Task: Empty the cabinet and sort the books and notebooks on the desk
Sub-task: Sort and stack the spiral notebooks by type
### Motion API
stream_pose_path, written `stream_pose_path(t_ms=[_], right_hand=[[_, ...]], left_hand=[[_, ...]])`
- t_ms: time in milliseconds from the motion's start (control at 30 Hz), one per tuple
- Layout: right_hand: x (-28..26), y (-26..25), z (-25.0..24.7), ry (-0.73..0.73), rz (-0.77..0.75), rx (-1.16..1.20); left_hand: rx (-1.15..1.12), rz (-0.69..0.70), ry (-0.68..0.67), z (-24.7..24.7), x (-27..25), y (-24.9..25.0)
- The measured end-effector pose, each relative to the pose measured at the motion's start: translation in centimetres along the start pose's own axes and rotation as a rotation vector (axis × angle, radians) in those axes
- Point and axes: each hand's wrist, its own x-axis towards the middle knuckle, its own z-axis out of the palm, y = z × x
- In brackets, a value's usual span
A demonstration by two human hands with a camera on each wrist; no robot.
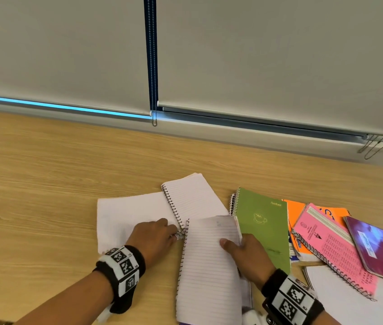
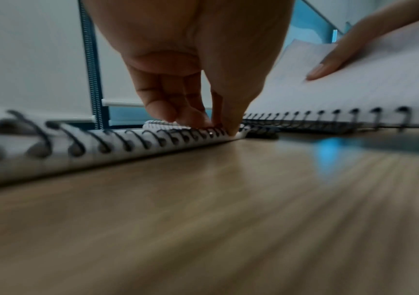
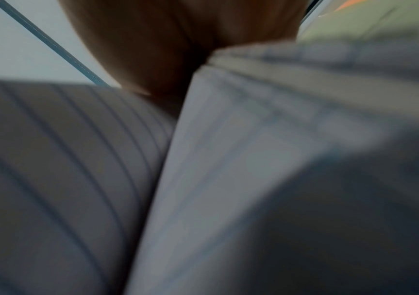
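Two white lined spiral notebooks lie open on the wooden desk [image 1: 45, 184]. The far open notebook [image 1: 138, 212] lies flat; my left hand [image 1: 155, 235] pinches the near end of its wire spiral [image 2: 190, 133] with curled fingertips [image 2: 198, 119]. My right hand [image 1: 244, 252] grips the right edge of the near lined notebook [image 1: 209, 266], thumb on top of the page [image 2: 329, 65], fingers hidden beneath. In the right wrist view only blurred lined pages [image 3: 77, 159] show under the palm. A green spiral notebook [image 1: 263, 226] lies just right of that hand.
Further right lie an orange book [image 1: 293, 207], a pink spiral notebook [image 1: 331, 249], a maroon notebook [image 1: 380, 245] and a white sheet [image 1: 340, 301]. Window blinds [image 1: 68, 55] with bead chains [image 1: 154, 113] rise behind the desk. Bare wood spreads to the left.
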Motion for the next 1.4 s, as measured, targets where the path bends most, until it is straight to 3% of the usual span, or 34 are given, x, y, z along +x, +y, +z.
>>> stream_pose_path(t_ms=[100,267,400,567,833,933,1033,1133,1200,1233,1300,1400], right_hand=[[-0.4,0.1,0.5,0.048,-0.04,0.022],[-0.6,-0.3,0.5,-0.061,-0.083,0.084],[-0.1,-0.8,-1.0,-0.211,-0.02,0.143],[0.5,-0.9,-1.7,-0.292,0.072,0.205],[1.2,-0.1,-1.7,-0.28,0.152,0.082],[1.5,-0.8,-2.0,-0.206,0.15,-0.142],[1.1,-2.4,-1.9,0.034,-0.016,-0.728],[1.3,-4.9,0.6,0.176,-0.484,-0.94],[2.6,-6.0,3.2,0.032,-0.764,-0.993],[3.4,-6.5,4.6,-0.109,-0.802,-1.061],[4.7,-7.2,6.6,-0.319,-0.746,-1.236],[5.9,-8.2,7.8,-0.412,-0.694,-1.372]], left_hand=[[-0.023,0.057,-0.01,0.8,0.2,0.5],[-0.185,0.046,0.01,0.9,0.1,0.0],[-0.345,-0.049,0.022,0.5,-0.3,-0.4],[-0.558,-0.042,0.002,0.4,0.0,-0.7],[-0.415,0.008,0.016,1.0,1.3,0.9],[-0.411,-0.029,0.004,1.3,1.6,0.7],[-0.406,0.038,-0.047,1.6,1.5,-0.1],[-0.408,0.083,-0.037,1.7,1.1,-0.6],[-0.41,0.066,-0.016,1.7,1.0,-0.5],[-0.414,0.049,-0.013,1.6,0.9,-0.4],[-0.437,0.0,-0.033,1.2,0.9,-0.5],[-0.435,-0.057,-0.068,0.9,1.0,-1.2]])
